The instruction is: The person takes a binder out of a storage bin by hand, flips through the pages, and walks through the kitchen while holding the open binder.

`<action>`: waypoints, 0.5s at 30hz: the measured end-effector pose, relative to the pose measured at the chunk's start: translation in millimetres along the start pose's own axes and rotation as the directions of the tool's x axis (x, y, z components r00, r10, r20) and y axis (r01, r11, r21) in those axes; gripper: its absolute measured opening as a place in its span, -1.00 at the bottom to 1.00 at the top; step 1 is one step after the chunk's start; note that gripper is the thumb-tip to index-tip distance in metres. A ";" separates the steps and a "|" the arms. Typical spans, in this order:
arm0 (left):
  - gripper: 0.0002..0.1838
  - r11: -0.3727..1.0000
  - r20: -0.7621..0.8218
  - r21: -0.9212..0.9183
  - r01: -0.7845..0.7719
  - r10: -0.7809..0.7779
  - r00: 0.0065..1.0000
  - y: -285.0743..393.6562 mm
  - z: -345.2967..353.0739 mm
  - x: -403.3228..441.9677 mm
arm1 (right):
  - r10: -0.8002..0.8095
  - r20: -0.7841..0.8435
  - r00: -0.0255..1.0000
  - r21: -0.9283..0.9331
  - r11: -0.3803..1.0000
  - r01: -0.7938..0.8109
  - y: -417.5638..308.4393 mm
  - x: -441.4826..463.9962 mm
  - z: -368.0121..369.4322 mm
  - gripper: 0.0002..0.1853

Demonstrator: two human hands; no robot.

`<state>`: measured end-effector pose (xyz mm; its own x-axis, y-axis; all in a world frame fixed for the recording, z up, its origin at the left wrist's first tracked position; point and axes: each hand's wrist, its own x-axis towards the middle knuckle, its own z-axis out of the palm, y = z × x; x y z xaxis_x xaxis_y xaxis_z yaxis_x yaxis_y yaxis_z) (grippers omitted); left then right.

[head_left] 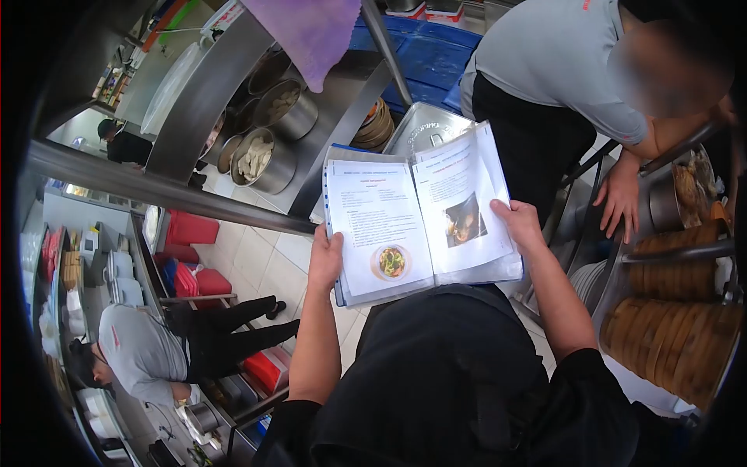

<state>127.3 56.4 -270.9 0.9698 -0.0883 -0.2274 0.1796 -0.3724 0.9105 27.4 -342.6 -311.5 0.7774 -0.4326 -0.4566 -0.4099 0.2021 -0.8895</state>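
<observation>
An open folder of printed recipe pages in clear sleeves (381, 210) is held up in front of my body. My left hand (325, 257) grips its left edge, thumb on the left page. On the other side my right hand (520, 223) pinches the right edge, thumb on top of the right page. Text and a photo of a dish in a bowl show on the left page; the right page has text and a darker food photo. Below the folder is my black apron (443, 350).
A co-worker in a grey shirt (545, 54) leans at the upper right, near stacked bamboo steamers (673, 342). Another person (144, 350) works at a counter lower left. Metal pots (268, 167) stand on a steel shelf. A purple cloth (311, 31) hangs above.
</observation>
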 end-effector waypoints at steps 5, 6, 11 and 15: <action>-0.46 0.960 0.016 -0.017 -0.278 0.278 0.960 43.0 19.2 -14.4 | -0.053 0.017 0.998 -0.021 0.998 0.053 -18.4 -15.2 17.1 -0.62; -0.50 0.949 0.111 0.111 -0.294 0.282 0.953 46.0 18.9 -11.1 | -0.096 0.042 0.995 -0.006 0.995 0.096 -18.0 -14.6 22.3 -0.61; -0.62 0.852 0.285 0.369 -0.372 0.277 0.918 92.9 43.5 -10.0 | -0.222 0.210 0.952 -0.072 0.968 0.241 -36.7 -24.8 53.6 -0.65; -0.65 0.810 0.311 0.481 -0.336 0.201 0.929 120.9 79.7 -10.9 | -0.291 0.317 0.903 -0.204 0.909 0.364 -52.3 -38.8 83.9 -0.64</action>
<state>125.3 -61.3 -185.9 0.8855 -0.4444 -0.1358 -0.2602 -0.7164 0.6474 58.7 -262.7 -249.0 0.9723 -0.1704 -0.1601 -0.1866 -0.1529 -0.9705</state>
